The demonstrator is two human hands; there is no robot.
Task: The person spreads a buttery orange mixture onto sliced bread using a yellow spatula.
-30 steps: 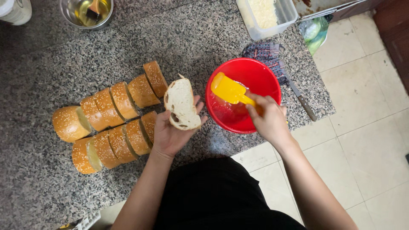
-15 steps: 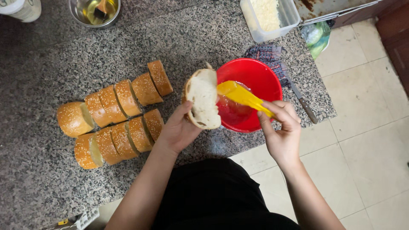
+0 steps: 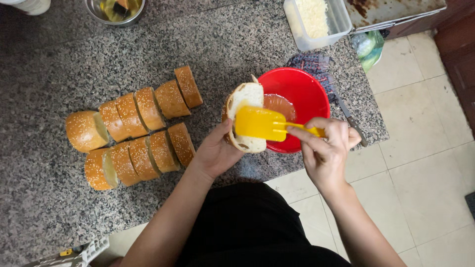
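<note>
Yellow spatula [image 3: 258, 123], gripped by right hand [image 3: 326, 151], lies flat on bread slice [image 3: 244, 99] held in left hand [image 3: 215, 153]

One head camera looks straight down, close over the worktop [image 3: 208, 44]. Floor [image 3: 420, 109] fills three to five o'clock.

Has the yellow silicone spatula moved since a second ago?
Yes. The yellow silicone spatula, held in the right hand, went from inside the round red plastic bowl leftward past its rim onto the cut bread slice in the left hand.
</note>
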